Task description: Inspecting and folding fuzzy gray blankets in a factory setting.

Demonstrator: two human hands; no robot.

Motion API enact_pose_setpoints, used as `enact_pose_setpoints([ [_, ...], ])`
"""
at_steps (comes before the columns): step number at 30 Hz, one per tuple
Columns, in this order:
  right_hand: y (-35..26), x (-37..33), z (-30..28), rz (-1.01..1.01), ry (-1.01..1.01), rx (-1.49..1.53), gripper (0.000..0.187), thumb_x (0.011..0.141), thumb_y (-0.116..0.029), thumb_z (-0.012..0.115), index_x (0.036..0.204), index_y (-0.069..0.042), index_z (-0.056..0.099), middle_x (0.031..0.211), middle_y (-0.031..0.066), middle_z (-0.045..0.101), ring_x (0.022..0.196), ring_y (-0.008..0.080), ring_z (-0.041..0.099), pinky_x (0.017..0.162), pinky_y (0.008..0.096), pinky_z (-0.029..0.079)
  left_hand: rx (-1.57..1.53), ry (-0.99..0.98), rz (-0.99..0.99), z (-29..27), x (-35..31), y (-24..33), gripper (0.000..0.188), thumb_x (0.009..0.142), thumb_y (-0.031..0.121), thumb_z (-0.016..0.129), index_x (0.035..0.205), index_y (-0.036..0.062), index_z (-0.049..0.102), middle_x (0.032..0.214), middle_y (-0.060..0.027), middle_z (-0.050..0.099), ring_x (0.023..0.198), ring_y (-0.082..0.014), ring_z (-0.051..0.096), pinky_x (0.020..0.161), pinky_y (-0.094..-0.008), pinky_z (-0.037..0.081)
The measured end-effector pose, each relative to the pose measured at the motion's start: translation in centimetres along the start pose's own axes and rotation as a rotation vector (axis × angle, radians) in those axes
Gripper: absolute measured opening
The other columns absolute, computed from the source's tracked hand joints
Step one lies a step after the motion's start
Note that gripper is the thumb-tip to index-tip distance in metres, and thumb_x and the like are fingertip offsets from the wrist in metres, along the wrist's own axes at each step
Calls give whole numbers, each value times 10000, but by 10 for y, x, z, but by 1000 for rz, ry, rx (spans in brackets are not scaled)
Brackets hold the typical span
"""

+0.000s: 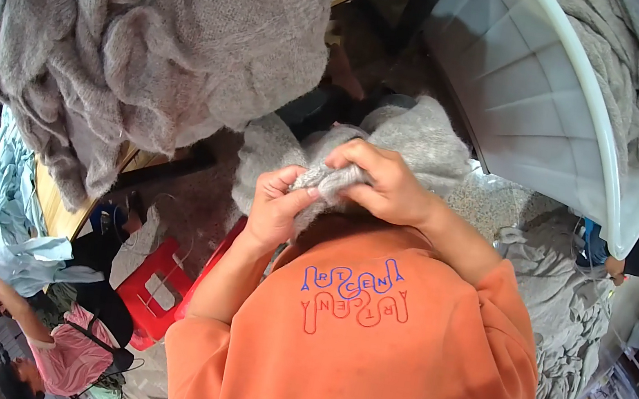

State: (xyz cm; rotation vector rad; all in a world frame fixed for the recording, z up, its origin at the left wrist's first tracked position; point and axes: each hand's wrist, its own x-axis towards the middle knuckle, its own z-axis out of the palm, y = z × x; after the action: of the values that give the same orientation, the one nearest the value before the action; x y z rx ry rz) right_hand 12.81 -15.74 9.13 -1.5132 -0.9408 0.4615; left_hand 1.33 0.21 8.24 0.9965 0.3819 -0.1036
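A fuzzy grey knitted piece [419, 142] lies across my lap, and a bunched edge of it is raised between my hands. My left hand [279, 206] pinches this edge from the left, thumb on top. Close beside it, my right hand [388, 183] grips the same fold with thumb and curled fingers. The fingertips of both hands nearly meet on the gathered knit. Some of my fingers are hidden behind the fabric. The rest of the piece hangs down beyond my hands on both sides.
A big heap of grey-brown knits [188, 31] covers a wooden table [55, 197] at the left. A white plastic tub [519, 81] with more knits stands at the right. A red stool [145, 285] is at my left; a person in pink [77, 353] handles pale blue fabric [28, 243].
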Motion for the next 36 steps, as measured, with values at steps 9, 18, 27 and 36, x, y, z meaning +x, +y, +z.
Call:
enact_pose_setpoints([
  [9, 16, -11, 28, 43, 15, -116, 210, 634, -34, 645, 814, -16, 537, 718, 111, 556, 699, 278, 581, 571, 332, 457, 668, 115, 184, 14, -3, -13, 97, 737, -30, 523, 797, -7, 596, 658, 47, 536, 606, -12, 439, 526, -170, 365],
  [18, 1, -18, 4, -16, -62, -637, 255, 757, -104, 585, 1001, -55, 534, 741, 92, 499, 621, 256, 565, 494, 331, 465, -30, 345, 42, 7, 11, 1, 83, 774, 8, 571, 843, 5, 619, 725, -6, 606, 601, -56, 515, 553, -198, 405],
  [27, -1, -8, 12, -482, -94, -466, 243, 632, 28, 590, 870, -11, 559, 767, 85, 561, 566, 196, 549, 458, 281, 450, -75, 107, 29, 13, 17, -8, 92, 795, -4, 531, 851, -1, 605, 760, -25, 605, 650, -75, 541, 593, -214, 440],
  [36, 20, -16, 26, -541, 205, -499, 235, 588, 47, 617, 816, 17, 569, 771, 94, 536, 564, 206, 536, 447, 286, 436, -148, 127, -28, 15, 8, -11, 78, 819, 33, 547, 856, -4, 605, 783, -35, 618, 672, -89, 558, 612, -224, 445],
])
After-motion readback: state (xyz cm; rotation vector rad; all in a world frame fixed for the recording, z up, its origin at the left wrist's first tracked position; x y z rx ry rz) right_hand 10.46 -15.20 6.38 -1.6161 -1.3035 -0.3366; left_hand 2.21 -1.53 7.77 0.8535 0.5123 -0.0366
